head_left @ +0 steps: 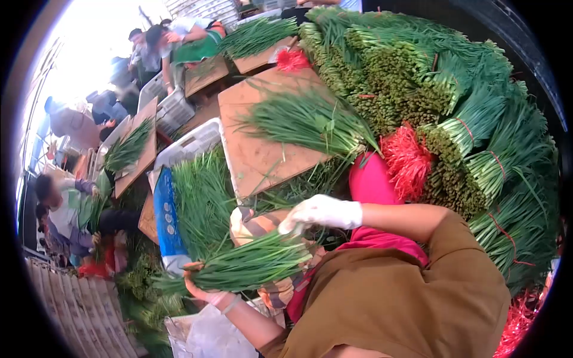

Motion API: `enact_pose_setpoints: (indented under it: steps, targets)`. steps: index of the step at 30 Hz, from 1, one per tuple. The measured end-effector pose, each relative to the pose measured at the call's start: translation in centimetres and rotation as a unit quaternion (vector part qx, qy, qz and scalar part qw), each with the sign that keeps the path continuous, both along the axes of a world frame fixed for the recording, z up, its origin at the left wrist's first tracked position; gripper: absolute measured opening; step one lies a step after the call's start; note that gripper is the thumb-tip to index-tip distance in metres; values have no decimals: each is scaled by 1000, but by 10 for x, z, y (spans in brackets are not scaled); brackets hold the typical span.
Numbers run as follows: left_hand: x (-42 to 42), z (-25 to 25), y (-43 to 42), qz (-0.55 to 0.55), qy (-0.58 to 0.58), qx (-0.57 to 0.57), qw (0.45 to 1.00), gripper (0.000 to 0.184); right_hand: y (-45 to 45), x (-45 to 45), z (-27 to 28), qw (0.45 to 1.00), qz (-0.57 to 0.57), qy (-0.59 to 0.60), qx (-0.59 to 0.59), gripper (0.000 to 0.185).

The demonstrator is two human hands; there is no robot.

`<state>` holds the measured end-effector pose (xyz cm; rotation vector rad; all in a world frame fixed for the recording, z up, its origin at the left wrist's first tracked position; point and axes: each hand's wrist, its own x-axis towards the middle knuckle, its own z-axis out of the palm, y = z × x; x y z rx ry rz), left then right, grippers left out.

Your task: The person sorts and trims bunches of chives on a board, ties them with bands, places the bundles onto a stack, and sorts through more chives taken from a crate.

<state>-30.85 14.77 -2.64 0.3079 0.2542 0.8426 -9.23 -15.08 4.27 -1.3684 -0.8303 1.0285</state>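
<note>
A loose bunch of garlic chives [256, 262] lies across my lap, green leaves toward the left and paler stems toward the right. My left hand [200, 283] wraps around its leafy end from below. Just above the bunch is my right hand [322, 213] in a white glove, its fingers bent down and drawn together at the upper edge of the stalks. What those fingertips hold, if anything, is hidden. Under the bunch shows a striped cloth [250, 224] over my leg.
Beyond my knees a wooden board [256, 161] carries more chives [310, 122]. A white crate [203, 137] of chives stands to the left. Tied bundles [412, 71] are piled at right beside red ties [407, 161]. Other people [65, 203] work at far left.
</note>
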Motion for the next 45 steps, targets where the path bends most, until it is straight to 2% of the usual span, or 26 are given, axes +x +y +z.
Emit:
enact_pose_setpoints:
  steps: [2, 3, 4, 6, 7, 8, 10, 14, 16, 18, 19, 20, 21, 24, 25, 26, 28, 30, 31, 32, 35, 36, 39, 40, 43, 45]
  targets:
    - [5, 6, -4, 75, 139, 78, 984, 24, -22, 2, -15, 996, -65, 35, -46, 34]
    - [7, 3, 2, 42, 97, 123, 987, 26, -33, 10, -23, 985, -118, 50, -117, 29]
    - [6, 2, 12, 11, 62, 170, 983, 29, -46, 21, -44, 986, -139, 51, -79, 26]
    - [14, 14, 11, 51, 87, 158, 982, 20, -63, 40, -43, 957, -111, -238, -122, 27]
    - [13, 21, 10, -1, 24, 134, 991, 16, -72, 50, -43, 910, -114, -372, -144, 28]
    - [16, 30, 10, -60, -46, 113, 991, 13, -75, 62, -53, 866, -122, -476, -96, 29]
    - [21, 45, 4, -125, -87, 130, 980, 14, -64, 67, -33, 893, -147, -424, -20, 31]
    - [31, 72, -13, -162, -87, 182, 966, 18, -16, 53, 6, 891, -160, -424, -7, 34]
    - [34, 86, -20, -175, -80, 215, 958, 18, 4, 56, -5, 926, -147, -347, 2, 40]
    - [35, 97, -26, -185, -79, 230, 952, 19, 23, 76, -48, 954, -88, -279, -66, 49]
    - [34, 101, -30, -190, -81, 230, 951, 19, 30, 80, -53, 937, -33, -315, -151, 56]
    - [34, 104, -32, -194, -84, 230, 950, 20, 42, 81, -86, 991, -2, -125, -50, 54]
    - [34, 106, -34, -199, -83, 235, 948, 20, 54, 76, -105, 998, -10, -26, -57, 53]
    - [34, 111, -40, -212, -74, 249, 942, 20, 75, 48, -95, 971, 17, 239, -13, 49]
    - [35, 113, -43, -213, -67, 254, 941, 20, 87, 42, -100, 950, 45, 295, 93, 50]
    - [39, 114, -46, -218, -61, 258, 939, 20, 80, 33, -59, 933, 65, 345, 79, 51]
    - [48, 117, -49, -232, -68, 256, 936, 21, 105, 30, -63, 914, 121, 311, 230, 55]
    - [58, 126, -56, -219, -40, 245, 944, 21, 97, 14, -27, 939, 104, 237, 226, 80]
    - [65, 132, -61, -204, -10, 236, 950, 18, 75, 2, 24, 929, 127, 284, 200, 78]
    - [74, 137, -64, -193, 11, 247, 950, 18, 71, -2, 23, 921, 121, 262, 261, 74]
    - [103, 153, -72, -159, 72, 265, 948, 18, 71, -11, 49, 921, 76, 259, 279, 67]
    - [113, 159, -77, -155, 86, 255, 951, 18, 60, -11, 59, 967, 15, 90, 236, 82]
    - [146, 175, -97, -147, 122, 259, 947, 17, 63, -5, 56, 942, -123, -245, 194, 111]
    - [157, 179, -103, -156, 140, 271, 939, 15, 64, 0, 60, 940, -139, -253, 183, 114]
    - [189, 187, -112, -154, 198, 320, 914, 16, 70, 17, 53, 962, -145, -101, 209, 111]
    - [205, 193, -116, -194, 203, 383, 880, 19, 72, 25, 49, 958, -151, -29, 244, 79]
